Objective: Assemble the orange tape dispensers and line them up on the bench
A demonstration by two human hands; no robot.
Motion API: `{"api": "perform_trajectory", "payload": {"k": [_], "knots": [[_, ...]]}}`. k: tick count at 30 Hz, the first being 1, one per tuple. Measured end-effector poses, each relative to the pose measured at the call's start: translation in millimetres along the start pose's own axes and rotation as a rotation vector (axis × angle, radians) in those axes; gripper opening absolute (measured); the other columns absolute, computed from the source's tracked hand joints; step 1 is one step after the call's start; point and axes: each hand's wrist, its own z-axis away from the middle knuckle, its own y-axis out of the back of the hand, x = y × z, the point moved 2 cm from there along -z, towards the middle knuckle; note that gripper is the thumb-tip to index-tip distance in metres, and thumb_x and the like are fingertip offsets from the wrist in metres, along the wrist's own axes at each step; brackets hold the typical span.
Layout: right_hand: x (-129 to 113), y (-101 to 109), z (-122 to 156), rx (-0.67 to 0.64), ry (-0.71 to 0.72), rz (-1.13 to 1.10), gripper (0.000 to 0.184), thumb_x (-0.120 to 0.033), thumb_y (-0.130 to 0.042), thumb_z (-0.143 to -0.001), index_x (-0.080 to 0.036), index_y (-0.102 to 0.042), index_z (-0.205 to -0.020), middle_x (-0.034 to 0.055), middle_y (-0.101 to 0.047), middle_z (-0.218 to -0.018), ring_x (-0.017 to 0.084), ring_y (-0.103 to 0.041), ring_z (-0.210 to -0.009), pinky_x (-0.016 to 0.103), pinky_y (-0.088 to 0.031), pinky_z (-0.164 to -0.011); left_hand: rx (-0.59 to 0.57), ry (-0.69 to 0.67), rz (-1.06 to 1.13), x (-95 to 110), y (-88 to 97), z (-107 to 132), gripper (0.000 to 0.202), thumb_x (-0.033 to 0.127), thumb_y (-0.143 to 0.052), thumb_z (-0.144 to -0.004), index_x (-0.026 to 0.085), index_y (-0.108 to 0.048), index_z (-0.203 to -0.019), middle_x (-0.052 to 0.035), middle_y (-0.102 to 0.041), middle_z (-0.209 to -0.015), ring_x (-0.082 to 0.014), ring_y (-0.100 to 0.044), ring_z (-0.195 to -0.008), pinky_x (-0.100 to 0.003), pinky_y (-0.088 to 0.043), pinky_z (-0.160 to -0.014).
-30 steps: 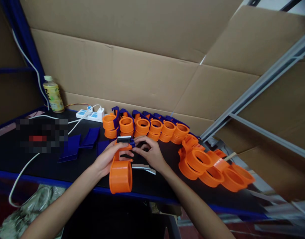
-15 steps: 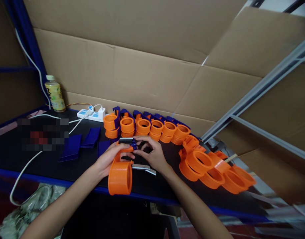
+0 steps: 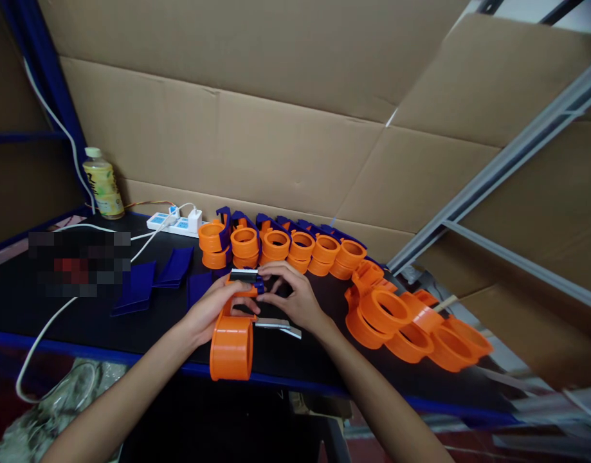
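Observation:
My left hand grips the handle of an orange tape dispenser whose round drum hangs toward the table's front edge. A toothed metal blade with a blue piece sits at the dispenser's top end. My right hand pinches that top end from the right, fingers curled. Both hands hover just above the black table.
A row of finished orange-and-blue dispensers stands at the back. A heap of bare orange dispensers lies right. Blue plates lie left, metal strips under my hands. A bottle and power strip stand near the cardboard wall.
The dispenser has tilted slightly, its drum dropping a little toward the table edge. Both hands stay on it in nearly the same place.

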Motion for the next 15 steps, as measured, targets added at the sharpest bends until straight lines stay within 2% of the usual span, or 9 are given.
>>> {"api": "perform_trajectory", "payload": {"k": [8,11,15], "knots": [[3.4,-3.4,2.3,0.002,0.029,-0.021,0.036,-0.033,-0.081,-0.082,-0.022,-0.064,-0.112,0.0099,-0.061,-0.122,0.015,-0.066,-0.086,0.027,-0.06,-0.065,-0.011,-0.007,-0.045,-7.8,7.9,-10.4,0.026,0.021,-0.074,-0.077,0.016,-0.063,-0.101,-0.0041,-0.072,-0.082,-0.0168,-0.071,-0.062,-0.027,-0.058,-0.057],[4.2,-5.0,3.1,0.016,0.045,-0.025,0.034,-0.032,-0.081,-0.083,-0.022,-0.064,-0.11,0.0097,-0.061,-0.122,0.015,-0.065,-0.084,0.027,-0.059,-0.065,-0.018,-0.011,-0.054,-8.0,6.8,-9.7,0.027,0.022,-0.075,-0.077,0.016,-0.063,-0.1,-0.0037,-0.071,-0.08,-0.0173,-0.071,-0.062,-0.026,-0.057,-0.056],[2.3,-4.3,3.5,0.064,0.06,-0.032,0.033,-0.031,-0.082,-0.082,-0.023,-0.067,-0.11,0.0096,-0.062,-0.119,0.016,-0.065,-0.084,0.029,-0.059,-0.066,-0.054,-0.03,-0.002,-4.7,4.2,-5.0,0.03,0.022,-0.076,-0.076,0.017,-0.064,-0.102,-0.0048,-0.074,-0.088,-0.0179,-0.072,-0.065,-0.027,-0.057,-0.059]]}}
